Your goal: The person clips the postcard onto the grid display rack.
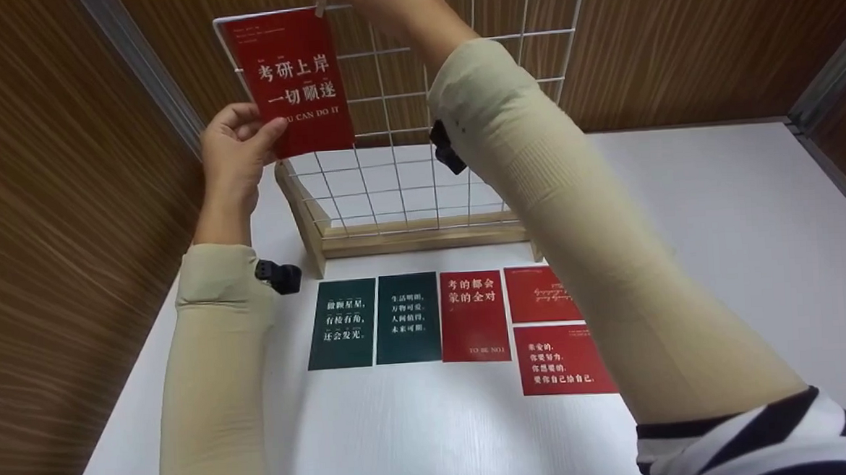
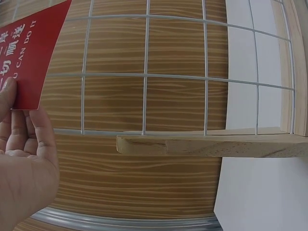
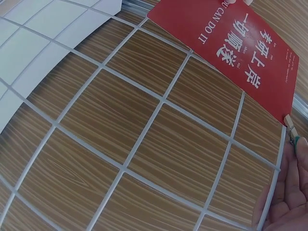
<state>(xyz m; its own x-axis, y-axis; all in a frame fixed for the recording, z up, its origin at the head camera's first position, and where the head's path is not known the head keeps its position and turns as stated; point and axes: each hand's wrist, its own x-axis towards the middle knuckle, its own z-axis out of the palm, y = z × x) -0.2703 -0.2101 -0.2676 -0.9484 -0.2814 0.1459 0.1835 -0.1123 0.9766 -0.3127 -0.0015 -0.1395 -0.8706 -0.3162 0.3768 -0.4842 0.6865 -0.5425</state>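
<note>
A red card (image 1: 305, 131) with white lettering is held upright against the upper left of a white wire grid (image 1: 384, 97). My left hand (image 1: 230, 157) pinches its lower left edge, thumb on the front face. At the card's upper right corner is a small wooden clothespin (image 3: 290, 124), across the grid's top wire. My right hand (image 3: 288, 197) pinches the clothespin's end, where a bit of green shows. In the head view, the top edge cuts off part of the right hand (image 1: 407, 10).
The grid stands in a wooden base (image 1: 423, 240) on a white table (image 1: 405, 441). In front lie two dark green cards (image 1: 411, 347) and several red cards (image 1: 474, 329), some partly behind my right sleeve. Wood-grain panels (image 1: 53, 235) enclose the back and sides.
</note>
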